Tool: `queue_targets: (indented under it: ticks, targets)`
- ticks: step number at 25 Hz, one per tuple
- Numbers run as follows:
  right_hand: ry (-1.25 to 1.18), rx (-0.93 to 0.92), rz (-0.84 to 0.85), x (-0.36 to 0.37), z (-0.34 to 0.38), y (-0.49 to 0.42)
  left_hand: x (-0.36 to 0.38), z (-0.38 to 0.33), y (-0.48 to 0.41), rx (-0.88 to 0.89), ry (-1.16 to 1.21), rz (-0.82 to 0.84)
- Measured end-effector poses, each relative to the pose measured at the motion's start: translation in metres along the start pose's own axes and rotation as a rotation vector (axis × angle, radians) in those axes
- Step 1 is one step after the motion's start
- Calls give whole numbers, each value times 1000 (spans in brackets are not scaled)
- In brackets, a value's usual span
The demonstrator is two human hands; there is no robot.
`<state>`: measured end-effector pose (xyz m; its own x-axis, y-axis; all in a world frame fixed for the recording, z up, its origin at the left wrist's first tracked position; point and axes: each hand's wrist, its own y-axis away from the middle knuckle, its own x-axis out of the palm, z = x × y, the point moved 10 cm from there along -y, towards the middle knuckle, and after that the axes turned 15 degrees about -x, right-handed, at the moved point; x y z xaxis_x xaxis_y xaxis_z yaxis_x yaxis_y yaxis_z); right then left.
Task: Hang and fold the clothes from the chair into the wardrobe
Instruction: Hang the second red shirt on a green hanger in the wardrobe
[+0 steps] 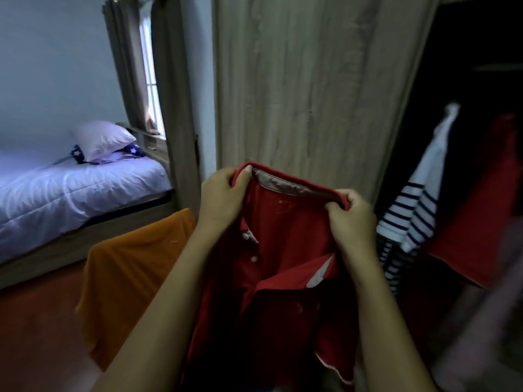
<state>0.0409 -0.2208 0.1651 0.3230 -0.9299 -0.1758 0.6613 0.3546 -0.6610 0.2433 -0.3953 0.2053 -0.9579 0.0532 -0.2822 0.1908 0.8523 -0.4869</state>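
Red cloth front and centre: we are holding a red polo shirt up by its collar, right in front of the shut wood-grain wardrobe door. Our left hand pinches the collar's left end, thumb on top and fingers curled behind the fabric. Our right hand grips the other end, fingers curled tight round the folded edge. Between the two hands the collar is pulled open and its pale inner band shows. The shirt hangs down between our forearms with the white-buttoned placket facing us, and a white-trimmed flap lies across the front.

Over on the right the wardrobe stands open and dark. A navy-and-white striped top hangs inside, just beside our right hand, and another red garment hangs further right. We cannot tell what either one hangs from.

Down at lower left an orange garment is draped over something that it hides completely, close by our left forearm. Beyond it a bed with a pale lilac sheet runs along the wall, with a pillow at its head and curtains hanging by the window.
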Motion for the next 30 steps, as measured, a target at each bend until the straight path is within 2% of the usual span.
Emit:
queue_targets:
  ticks: [4,8,12,14,18,22,27,30]
  targets:
    - [-191,86,-40,-61,-12,-2,44,-38,17,-82,161,71]
    - [-266,51,-106,-120,-15,-10,91,-87,35,-33,247,164]
    - [-242,29,-152,-177,-23,-14,138,-133,53,10,256,235]
    - [-113,-32,-207,-214,-27,-21,166,-152,68,18,258,288]
    - [383,-211,-504,-311,-4,-26,212,-186,98,63,233,352]
    - [593,-323,-653,-370,22,-41,242,-202,112,47,243,384]
    - [733,-127,-609,-421,2,-108,272,-223,117,29,241,424]
    - [912,6,-460,-434,-25,-150,282,-232,116,38,235,419]
